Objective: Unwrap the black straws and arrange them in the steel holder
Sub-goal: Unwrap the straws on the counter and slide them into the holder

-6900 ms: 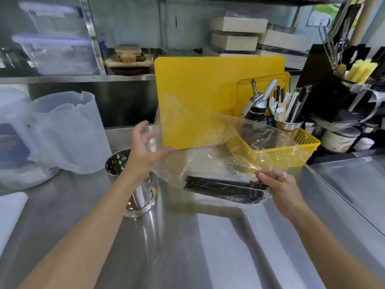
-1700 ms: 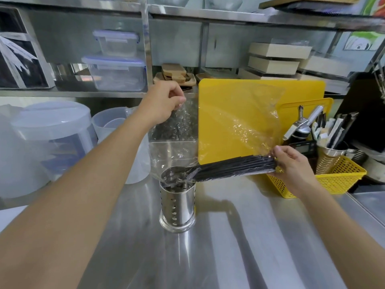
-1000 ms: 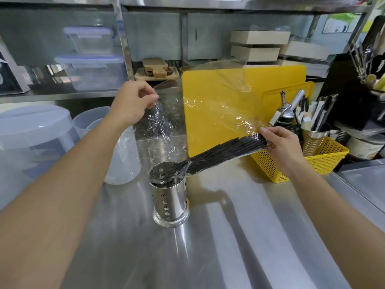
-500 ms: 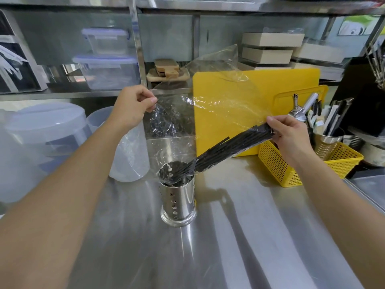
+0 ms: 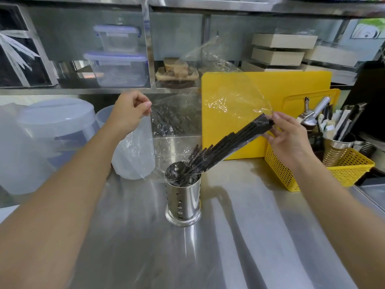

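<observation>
A bundle of black straws (image 5: 227, 143) slants down from upper right into the mouth of the perforated steel holder (image 5: 183, 200), which stands upright in the middle of the steel counter. The straws fan out, their lower ends inside the holder. A clear plastic wrapper (image 5: 229, 97) is spread in the air above them. My left hand (image 5: 129, 112) pinches the wrapper's left edge, up and left of the holder. My right hand (image 5: 288, 138) pinches the straws' upper ends through the wrapper's right end.
A yellow cutting board (image 5: 291, 94) leans upright behind the straws. A yellow basket (image 5: 341, 174) with a steel utensil cup stands at right. Translucent plastic jugs (image 5: 54, 140) sit at left. A shelf with lidded containers (image 5: 118, 68) and boxes runs along the back.
My right hand has lifted the straws' upper ends higher, so the bundle slants more steeply and the straws have slid further into the holder and fanned out. The left hand keeps pinching the wrapper.
</observation>
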Motion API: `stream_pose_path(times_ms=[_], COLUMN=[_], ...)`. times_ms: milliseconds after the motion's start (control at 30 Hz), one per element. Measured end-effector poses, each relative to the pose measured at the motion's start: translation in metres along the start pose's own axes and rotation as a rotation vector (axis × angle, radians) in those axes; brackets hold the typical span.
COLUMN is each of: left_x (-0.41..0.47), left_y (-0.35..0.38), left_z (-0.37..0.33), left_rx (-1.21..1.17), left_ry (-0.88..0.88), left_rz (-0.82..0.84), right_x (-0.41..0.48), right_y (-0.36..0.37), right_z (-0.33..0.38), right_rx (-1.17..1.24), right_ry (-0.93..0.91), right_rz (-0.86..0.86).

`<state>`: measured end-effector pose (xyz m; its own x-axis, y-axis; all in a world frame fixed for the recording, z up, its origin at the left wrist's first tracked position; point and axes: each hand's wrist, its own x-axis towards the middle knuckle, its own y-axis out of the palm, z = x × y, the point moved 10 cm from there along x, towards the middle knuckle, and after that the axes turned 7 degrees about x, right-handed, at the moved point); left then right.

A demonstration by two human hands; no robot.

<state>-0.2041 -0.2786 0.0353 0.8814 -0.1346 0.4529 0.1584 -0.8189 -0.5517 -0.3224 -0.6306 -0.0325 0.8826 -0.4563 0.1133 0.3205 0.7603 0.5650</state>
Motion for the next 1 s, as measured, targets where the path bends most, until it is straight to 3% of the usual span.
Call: stream_pose_path(times_ms=[300,533,867,1000], left_x=[-0.007,-0.014,-0.024,-0.024], left_y=[-0.01,-0.021,-0.011,-0.022], left_z=[0.021,0.043,0.058,0.057], left_rx=[-0.056,-0.116,-0.29,-0.266], left_ry=[-0.043,-0.107,-0.161,-0.163], left_rz=[-0.037,-0.088,-0.025,-0.129], right_x=[0.003,0.01,0.012,0.011], right_y=[0.03,0.071,0.097,0.101], right_z=[0.009,0.032,0.037,0.032], right_rx=[0.122,-0.034,-0.034,0.048], right_ry=[-0.038,-0.146,-0.165,-0.144], right_rz=[-0.028,0.046,0.094,0.085])
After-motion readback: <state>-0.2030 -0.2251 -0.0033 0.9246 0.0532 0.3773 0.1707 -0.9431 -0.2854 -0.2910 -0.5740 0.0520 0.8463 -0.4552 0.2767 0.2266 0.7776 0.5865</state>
